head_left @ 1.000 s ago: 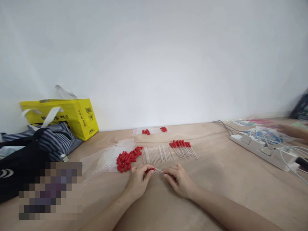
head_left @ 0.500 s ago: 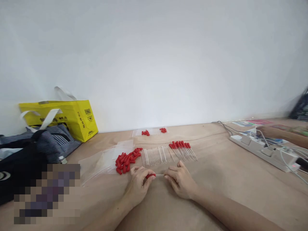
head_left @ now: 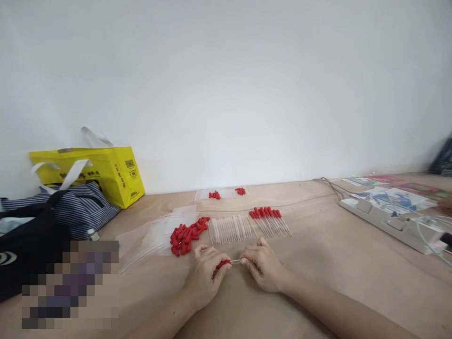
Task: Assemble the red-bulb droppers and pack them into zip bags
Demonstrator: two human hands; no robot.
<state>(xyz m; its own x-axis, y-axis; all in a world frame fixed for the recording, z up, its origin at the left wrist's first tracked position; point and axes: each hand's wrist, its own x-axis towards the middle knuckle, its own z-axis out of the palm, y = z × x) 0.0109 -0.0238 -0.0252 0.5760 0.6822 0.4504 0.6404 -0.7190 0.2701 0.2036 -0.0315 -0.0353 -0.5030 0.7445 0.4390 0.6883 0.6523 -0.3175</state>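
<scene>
My left hand [head_left: 206,272] pinches a red rubber cap [head_left: 223,263] at one end of a thin clear tube [head_left: 235,261]. My right hand [head_left: 263,268] pinches the tube's other end. Both hands rest on the tan tabletop [head_left: 318,263], close together. Just beyond them lie a heap of loose red caps [head_left: 186,232], a row of bare clear tubes [head_left: 230,228] and a row of tubes with red caps fitted [head_left: 270,220].
Clear plastic bags [head_left: 151,233] lie left of the caps; another bag with a few red caps [head_left: 226,192] sits by the wall. A yellow bag [head_left: 102,172] and striped bag [head_left: 77,207] stand at left. A power strip [head_left: 388,221] with cables and printed sheets [head_left: 395,195] are at right.
My hands drew slightly nearer to me and closer together on the tube. A co-worker's arm over the power strip at right has withdrawn almost out of view.
</scene>
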